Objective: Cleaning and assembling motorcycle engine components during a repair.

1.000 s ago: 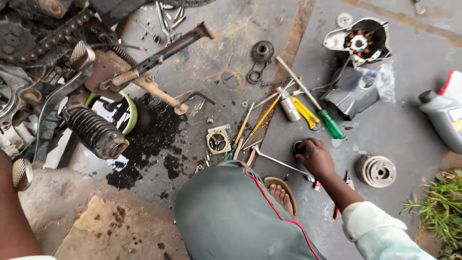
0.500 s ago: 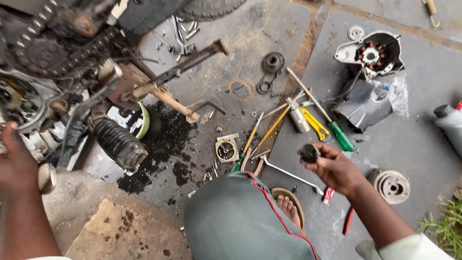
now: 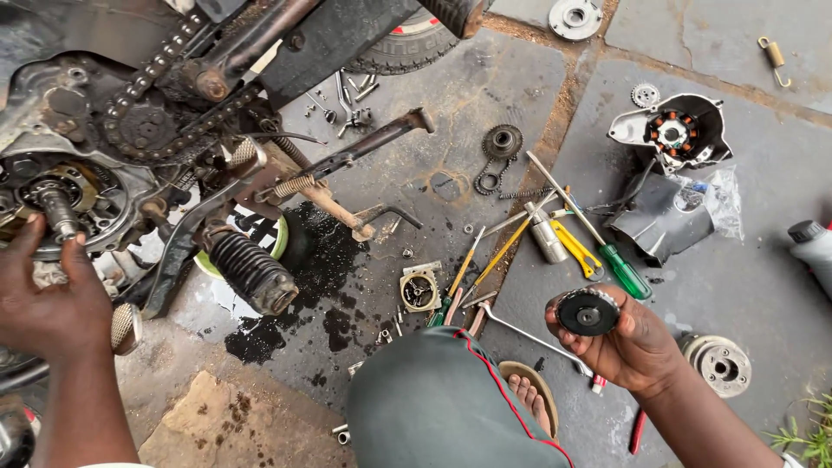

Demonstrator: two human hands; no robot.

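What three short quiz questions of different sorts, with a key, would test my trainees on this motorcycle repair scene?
1. True or false: the right hand holds a round black disc-shaped part.
2. Which tool lies on the ground just above the right hand? A) a green-handled screwdriver B) a hacksaw C) a paintbrush
3. Fill in: the left hand rests at the open ______ beside the drive chain.

Key
1. True: the fingers grip the disc, lifted off the ground.
2. A.
3. Engine: the fingers touch the exposed engine side, near its shaft.
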